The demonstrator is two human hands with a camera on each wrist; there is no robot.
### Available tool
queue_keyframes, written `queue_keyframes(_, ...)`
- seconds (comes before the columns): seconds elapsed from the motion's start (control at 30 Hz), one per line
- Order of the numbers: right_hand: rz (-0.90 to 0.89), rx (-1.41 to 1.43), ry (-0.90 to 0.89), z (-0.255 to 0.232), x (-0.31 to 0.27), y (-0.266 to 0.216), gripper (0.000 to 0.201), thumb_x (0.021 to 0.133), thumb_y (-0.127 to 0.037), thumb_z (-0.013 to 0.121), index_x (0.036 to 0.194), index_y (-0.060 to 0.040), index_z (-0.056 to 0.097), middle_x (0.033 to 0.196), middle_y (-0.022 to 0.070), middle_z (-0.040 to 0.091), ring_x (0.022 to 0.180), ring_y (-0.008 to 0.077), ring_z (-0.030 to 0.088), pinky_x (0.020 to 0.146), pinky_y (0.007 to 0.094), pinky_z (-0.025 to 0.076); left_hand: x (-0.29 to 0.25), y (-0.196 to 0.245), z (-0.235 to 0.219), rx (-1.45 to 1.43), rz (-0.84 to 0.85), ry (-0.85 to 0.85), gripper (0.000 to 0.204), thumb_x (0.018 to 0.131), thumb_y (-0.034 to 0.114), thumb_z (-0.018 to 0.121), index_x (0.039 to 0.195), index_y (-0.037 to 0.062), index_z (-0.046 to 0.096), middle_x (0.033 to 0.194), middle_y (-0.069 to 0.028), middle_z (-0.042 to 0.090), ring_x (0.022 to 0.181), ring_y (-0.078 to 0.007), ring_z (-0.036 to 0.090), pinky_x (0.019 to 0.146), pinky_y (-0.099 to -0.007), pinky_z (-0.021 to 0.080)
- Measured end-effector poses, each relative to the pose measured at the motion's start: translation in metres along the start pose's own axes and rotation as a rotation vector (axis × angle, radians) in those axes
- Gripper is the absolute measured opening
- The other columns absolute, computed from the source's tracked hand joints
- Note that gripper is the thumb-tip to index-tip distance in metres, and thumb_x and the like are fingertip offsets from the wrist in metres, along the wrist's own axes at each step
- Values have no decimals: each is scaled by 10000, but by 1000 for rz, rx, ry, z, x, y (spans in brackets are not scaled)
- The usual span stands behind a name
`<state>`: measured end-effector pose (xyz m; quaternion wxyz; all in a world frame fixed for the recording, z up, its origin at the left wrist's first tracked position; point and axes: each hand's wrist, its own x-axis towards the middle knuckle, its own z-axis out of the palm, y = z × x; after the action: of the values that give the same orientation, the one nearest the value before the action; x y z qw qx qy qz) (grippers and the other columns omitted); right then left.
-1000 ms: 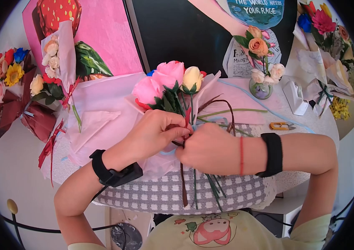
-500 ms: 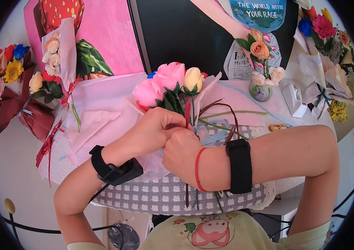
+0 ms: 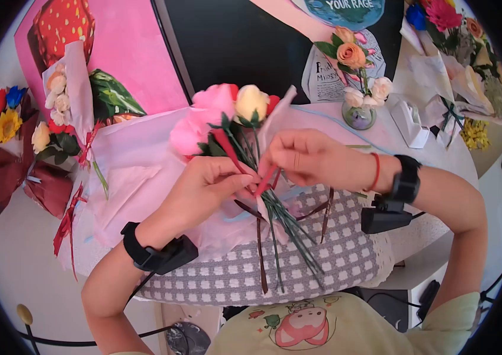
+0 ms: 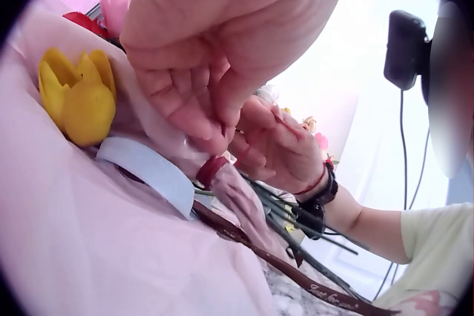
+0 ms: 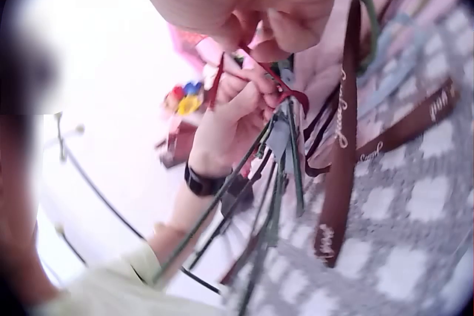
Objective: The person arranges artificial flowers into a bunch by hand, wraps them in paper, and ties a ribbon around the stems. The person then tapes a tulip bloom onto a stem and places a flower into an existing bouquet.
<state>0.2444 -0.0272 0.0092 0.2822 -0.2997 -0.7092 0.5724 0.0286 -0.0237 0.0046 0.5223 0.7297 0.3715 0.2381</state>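
Observation:
A bouquet with pink roses and a cream rose lies mid-table, its green stems pointing toward the person. Red ribbon wraps the stems just below the blooms. My left hand pinches the ribbon at the wrap. From the other side my right hand pinches a length of the same ribbon, seen as a red strand in the right wrist view. Brown printed ribbon trails beside the stems. In the left wrist view a yellow tulip rests on pink paper.
Wrapped bouquets stand at left and right. A glass vase and a white dispenser are at the back right. A checked cloth covers the table's front edge.
My right hand has moved up and away from my left hand, its palm side now turned toward the bouquet. Red ribbon and stems between the hands show more plainly. The head view has shifted.

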Motion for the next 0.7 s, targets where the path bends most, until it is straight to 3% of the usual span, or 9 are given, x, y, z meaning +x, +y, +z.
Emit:
queue_keyframes(0.03,98,196,-34,-6,-1,2,210,941,-271,367,867,-89,443,646,-25,465,525,22,388,458,174,297,1,-3,0,-29,23,8,151,860,98,523,906,-10,617,803,-26,631,711,-62,574,645,-203,455)
queue_keyframes(0.17,155,72,-59,-11,9,19,203,935,-275,388,874,-85,423,661,-24,473,537,26,397,473,182,305,-2,4,-1,-71,38,-18,156,868,93,511,905,-14,617,825,-39,633,784,-70,575,707,-211,451)
queue_keyframes(0.23,-6,-362,-68,-10,14,26,211,929,-261,396,861,-62,407,657,9,497,538,96,448,479,246,344,-5,3,0,-96,28,-31,158,869,88,507,906,-20,617,837,-44,634,784,-75,576,715,-217,453)
queue_keyframes(0.27,-7,-358,-73,-10,14,28,211,929,-261,396,861,-62,407,657,9,497,538,96,448,479,246,344,-7,0,1,-85,61,-28,144,858,68,516,898,-22,621,845,-47,637,783,-83,577,726,-221,452)
queue_keyframes(0.33,-167,-663,-76,-10,11,25,173,902,-194,416,898,-24,450,723,119,562,664,266,561,594,386,417,-11,-4,2,-73,92,-26,132,847,48,524,891,-24,626,854,-49,640,783,-91,577,737,-226,450)
queue_keyframes(0.4,-126,-744,-83,-9,10,22,166,896,-187,421,907,-25,456,711,134,558,679,295,562,599,402,413,-16,-5,3,127,179,22,109,820,13,546,876,-2,638,847,-53,646,765,-100,577,731,-225,448)
queue_keyframes(0.53,-96,-895,-61,-7,12,21,158,883,-183,439,905,-32,479,683,149,563,675,327,569,592,421,405,-21,-6,1,273,150,59,141,785,-35,547,868,26,644,794,-60,646,718,-94,573,685,-226,453)
queue_keyframes(0.7,-102,-968,-58,-14,15,26,120,873,-174,451,882,-56,426,659,134,537,649,337,551,564,414,394,-26,-2,-2,495,114,45,182,732,-61,537,853,25,642,703,-86,625,645,-149,592,608,-252,458)
